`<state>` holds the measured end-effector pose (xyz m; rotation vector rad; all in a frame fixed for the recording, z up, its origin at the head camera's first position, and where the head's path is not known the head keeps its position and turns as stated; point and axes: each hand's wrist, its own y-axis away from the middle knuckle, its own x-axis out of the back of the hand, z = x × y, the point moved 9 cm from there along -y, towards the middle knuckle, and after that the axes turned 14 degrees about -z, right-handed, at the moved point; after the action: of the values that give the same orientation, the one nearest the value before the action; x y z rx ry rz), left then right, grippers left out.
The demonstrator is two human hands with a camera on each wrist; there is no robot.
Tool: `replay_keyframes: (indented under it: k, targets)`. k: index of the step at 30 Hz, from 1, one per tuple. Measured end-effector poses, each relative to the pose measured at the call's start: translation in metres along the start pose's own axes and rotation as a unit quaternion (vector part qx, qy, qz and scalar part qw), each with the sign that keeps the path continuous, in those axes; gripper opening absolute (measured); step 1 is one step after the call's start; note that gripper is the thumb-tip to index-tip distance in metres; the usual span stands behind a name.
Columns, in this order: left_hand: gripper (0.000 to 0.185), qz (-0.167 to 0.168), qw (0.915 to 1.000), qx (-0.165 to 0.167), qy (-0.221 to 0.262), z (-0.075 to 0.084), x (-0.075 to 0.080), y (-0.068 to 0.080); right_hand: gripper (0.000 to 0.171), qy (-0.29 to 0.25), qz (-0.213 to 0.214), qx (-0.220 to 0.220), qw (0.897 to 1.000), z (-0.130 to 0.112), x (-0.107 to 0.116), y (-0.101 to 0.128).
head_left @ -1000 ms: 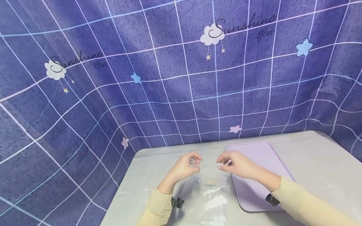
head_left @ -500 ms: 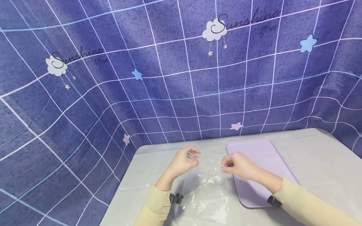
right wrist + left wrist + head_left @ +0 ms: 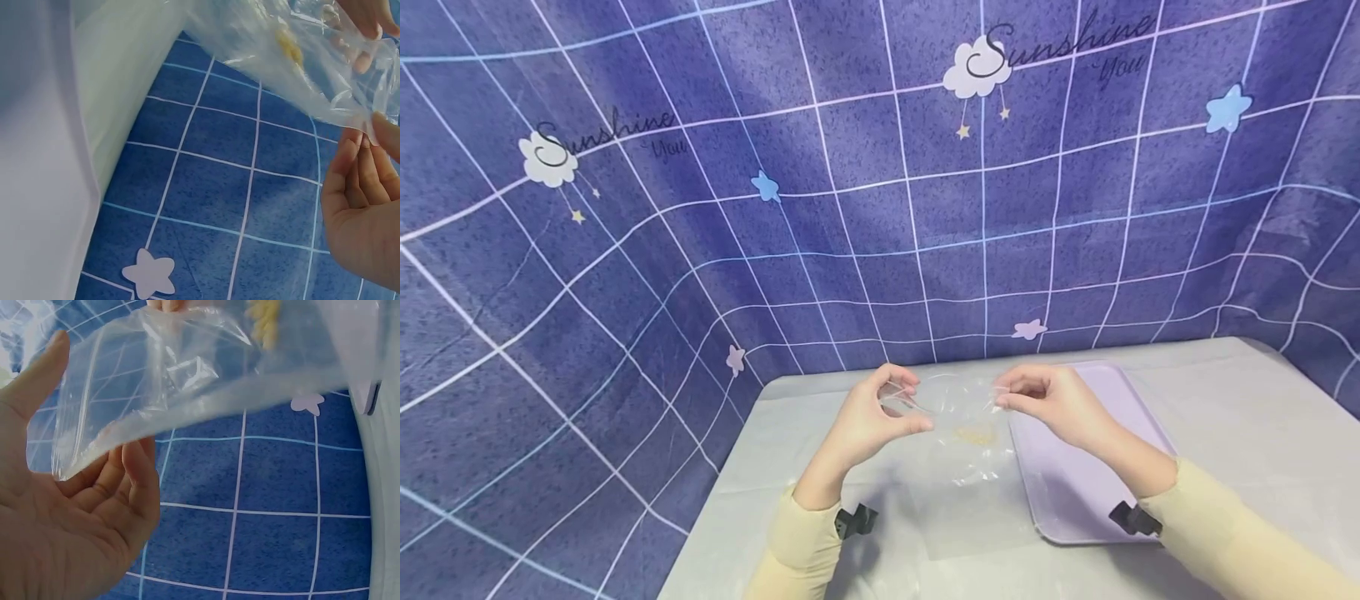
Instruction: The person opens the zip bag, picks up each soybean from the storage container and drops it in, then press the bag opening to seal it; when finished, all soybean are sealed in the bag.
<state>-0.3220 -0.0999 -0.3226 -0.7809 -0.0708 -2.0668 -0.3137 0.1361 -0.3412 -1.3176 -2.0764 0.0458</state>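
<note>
A clear zip bag hangs between both hands above the table, with small yellow pieces inside; their kind is too blurred to tell. My right hand pinches the bag's right edge between thumb and fingertips, as the right wrist view shows too. At the other side, my left hand has its fingers curled under the end of the bag. Its thumb is stretched out and stands apart from the fingers, with the bag's zip end between them. Part of the left fingertips is hidden by the bag.
A light purple tray lies on the right of the table, partly under the right forearm. The table has a pale grey cover. Behind and to the left hangs a blue curtain with grid lines, clouds and stars.
Both hands have risen and moved slightly apart, lifting the bag toward the back. The left thumb has spread from its fingers. The yellow pieces now show more plainly. The tray stays put.
</note>
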Motion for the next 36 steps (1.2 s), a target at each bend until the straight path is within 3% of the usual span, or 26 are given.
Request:
replay_keyframes:
  k: [4, 10, 18, 23, 30, 36]
  targets:
    - [0.048, 0.001, 0.9997, -0.026, 0.006, 0.007, 0.001, 0.002, 0.014, -0.055, 0.019, 0.036, 0.998, -0.006, 0.004, 0.002]
    - [0.037, 0.018, 0.9992, -0.037, 0.001, 0.011, 0.003, 0.004, 0.012, -0.047, 0.077, 0.057, 0.994, -0.016, 0.015, 0.006]
    - [0.038, 0.015, 0.9986, -0.051, -0.001, 0.014, 0.001, 0.003, 0.011, -0.113, 0.125, 0.092, 0.981, -0.023, 0.025, 0.003]
    - [0.038, 0.005, 0.9974, -0.07, -0.012, 0.019, -0.002, 0.003, 0.012, -0.116, 0.141, 0.086, 0.979, -0.023, 0.024, 0.002]
    - [0.038, 0.003, 0.9986, -0.053, -0.007, 0.019, -0.003, 0.004, 0.009, -0.096, 0.16, 0.086, 0.979, -0.021, 0.025, 0.005]
    - [0.038, 0.005, 0.9978, -0.065, -0.006, 0.025, -0.003, 0.003, 0.008, -0.085, 0.159, 0.096, 0.979, -0.024, 0.027, 0.005]
